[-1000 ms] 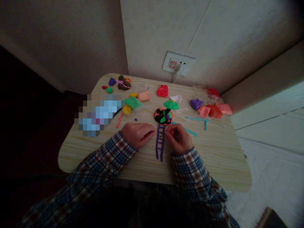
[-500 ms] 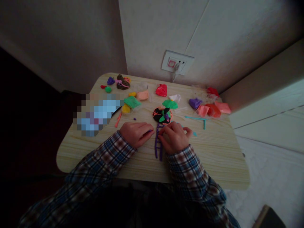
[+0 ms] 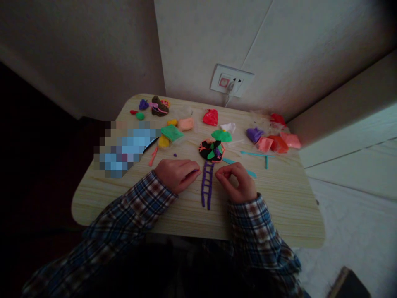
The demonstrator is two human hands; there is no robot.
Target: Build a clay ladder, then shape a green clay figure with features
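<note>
Reading the head view, I had the purple clay ladder (image 3: 210, 194) flat on the table (image 3: 279, 207), between both hands. Long axis ran away from the person, far end at the black disc (image 3: 204, 154). Left hand (image 3: 173, 174) pinched a purple bit (image 3: 195, 170), fingertips just left of the upper rungs. Right hand (image 3: 240, 186) was curled, thumb and finger close together, just right; couldn't tell if it gripped anything. Nearer hand: too close to call.
</note>
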